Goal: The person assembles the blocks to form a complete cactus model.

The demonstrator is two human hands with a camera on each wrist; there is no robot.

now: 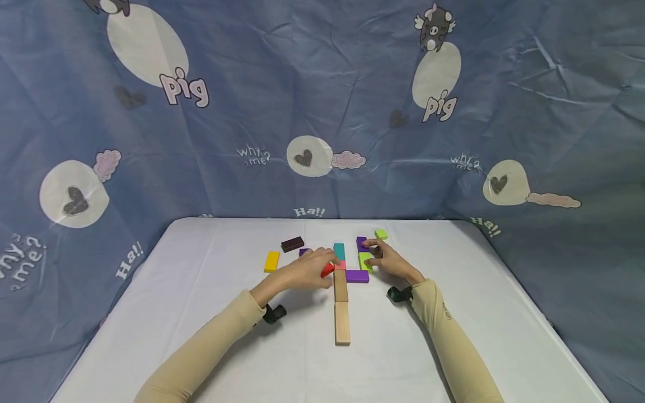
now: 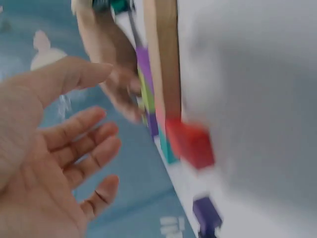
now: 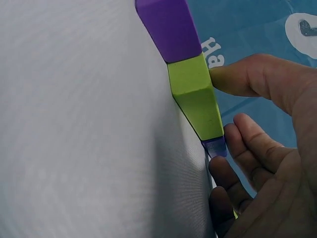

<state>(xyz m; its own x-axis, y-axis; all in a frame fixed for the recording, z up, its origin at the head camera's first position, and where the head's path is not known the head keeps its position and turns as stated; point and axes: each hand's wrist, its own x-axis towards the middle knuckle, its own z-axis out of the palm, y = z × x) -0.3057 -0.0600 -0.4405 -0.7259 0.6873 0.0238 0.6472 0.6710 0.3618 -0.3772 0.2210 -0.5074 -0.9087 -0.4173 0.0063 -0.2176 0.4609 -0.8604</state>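
My left hand point(image 1: 307, 267) hovers around the red block point(image 1: 327, 271). In the left wrist view its fingers are relaxed and spread with nothing between them, and the red block point(image 2: 194, 145) lies tilted beside the row. My right hand point(image 1: 393, 262) reaches in from the right; its thumb touches the lime green block point(image 3: 198, 99), while its fingertips are right by the small purple block point(image 3: 215, 147) beyond. A second purple block point(image 1: 357, 276) lies crosswise, joining the green block to the middle row. That row has a teal block point(image 1: 339, 251), a pink block point(image 1: 342, 266) and two wooden blocks point(image 1: 342, 324).
Left of the row lie a yellow block point(image 1: 272, 261), a dark brown block point(image 1: 293, 244) and a purple block point(image 1: 304, 252) partly hidden by my left hand. A small lime block point(image 1: 381, 234) sits at the back right. Behind the white table point(image 1: 227, 240) hangs a blue printed cloth point(image 1: 322, 101).
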